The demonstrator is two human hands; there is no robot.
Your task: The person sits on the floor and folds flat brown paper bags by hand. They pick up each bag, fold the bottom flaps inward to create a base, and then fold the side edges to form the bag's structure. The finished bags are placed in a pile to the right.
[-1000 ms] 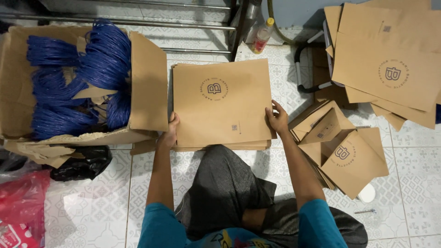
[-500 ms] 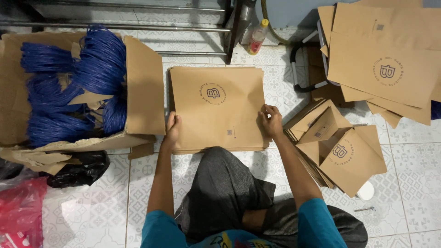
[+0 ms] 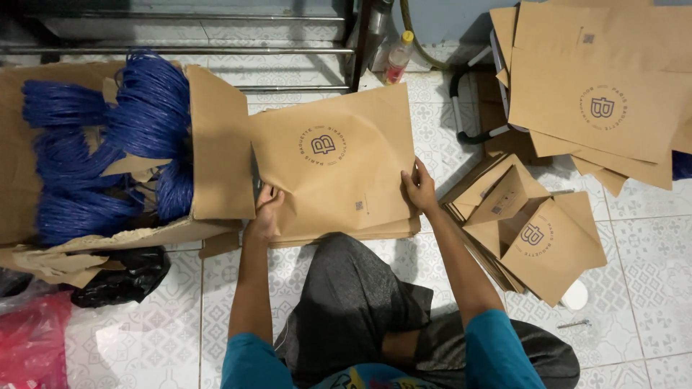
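A stack of flat brown paper sheets with a round printed emblem lies on the tiled floor in front of me. The top sheet is lifted and tilted at its far edge. My left hand grips the sheet's near left edge, beside the cardboard box. My right hand pinches the sheet's right edge, fingers curled over it. My legs in dark trousers are folded just below the stack.
An open cardboard box full of blue cord bundles stands at the left. Folded paper bags lie at the right, more flat sheets at the upper right. A bottle, black bag and red bag lie around.
Both hands have slid inward along the top sheet's edges and taken hold of it. The sheet has lifted and tilted off the stack.
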